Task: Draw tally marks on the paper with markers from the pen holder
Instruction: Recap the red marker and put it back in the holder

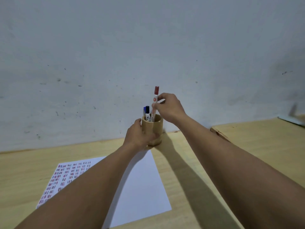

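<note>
Head view: wooden table (247, 154) meets scuffed grey wall (115, 55).

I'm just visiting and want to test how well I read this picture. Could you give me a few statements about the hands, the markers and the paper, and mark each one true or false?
1. The right hand grips the red-capped marker. True.
2. The left hand lies flat on the paper. False: it holds the side of the wooden pen holder.
3. The paper is blank. False: rows of tally marks fill its left part.
4. A black-capped marker stands in the holder. True.
5. The red-capped marker's lower end is inside the holder. True.
</note>
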### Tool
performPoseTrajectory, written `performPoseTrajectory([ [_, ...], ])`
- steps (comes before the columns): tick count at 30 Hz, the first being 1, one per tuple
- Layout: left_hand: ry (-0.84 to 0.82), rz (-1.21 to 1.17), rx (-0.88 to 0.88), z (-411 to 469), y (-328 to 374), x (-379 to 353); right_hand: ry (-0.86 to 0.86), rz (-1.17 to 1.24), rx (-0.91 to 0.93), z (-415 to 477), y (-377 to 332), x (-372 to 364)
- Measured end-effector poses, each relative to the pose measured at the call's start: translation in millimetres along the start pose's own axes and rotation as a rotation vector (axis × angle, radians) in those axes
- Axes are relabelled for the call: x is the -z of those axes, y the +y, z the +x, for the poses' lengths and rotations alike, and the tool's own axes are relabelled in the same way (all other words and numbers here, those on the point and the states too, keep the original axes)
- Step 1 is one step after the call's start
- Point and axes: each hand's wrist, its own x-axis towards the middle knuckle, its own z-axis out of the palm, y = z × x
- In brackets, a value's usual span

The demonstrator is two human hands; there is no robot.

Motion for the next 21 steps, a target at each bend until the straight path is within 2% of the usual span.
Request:
performPoseTrajectory([
  [9,0.020,-0.028,-0.001,9,-10,-9,-0.200,-0.139,-0.080,8,22,-16],
  [15,0.012,-0.054,-0.016,11,-15,-9,-0.139,-0.185,-0.060,18,29,-13],
  [21,0.003,-0.086,-0.026,12,-19,-10,-0.248,-0.372,-0.046,35,31,-17],
])
